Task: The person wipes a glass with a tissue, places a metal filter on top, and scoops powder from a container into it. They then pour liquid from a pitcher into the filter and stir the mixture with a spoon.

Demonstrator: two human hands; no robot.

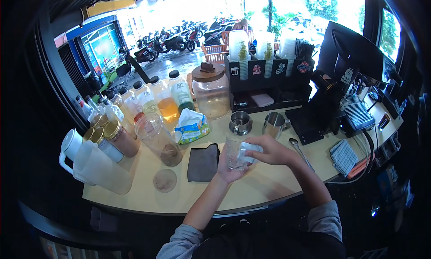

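My left hand [230, 174] is closed around the lower part of a clear drinking glass [233, 156], held above the counter's front half. In my right hand [270, 150] is a white tissue [249, 152], pressed against the right side of the glass near its rim. My right fingers are bent around the tissue and partly hide it. To the left of my hands lies a folded grey cloth [202, 165]. Behind it sits a pack of wipes [192, 129] with white tissue showing at its top. A metal cup [241, 123] and a metal pitcher [273, 123] stand just beyond the glass.
A tall clear canister [157, 135] with brown contents stands left, a round lid [165, 181] before it. Several bottles, jars and a white jug [70, 147] crowd the left end. Right are a spoon [301, 152], a checkered cloth [343, 156] and a monitor [348, 46].
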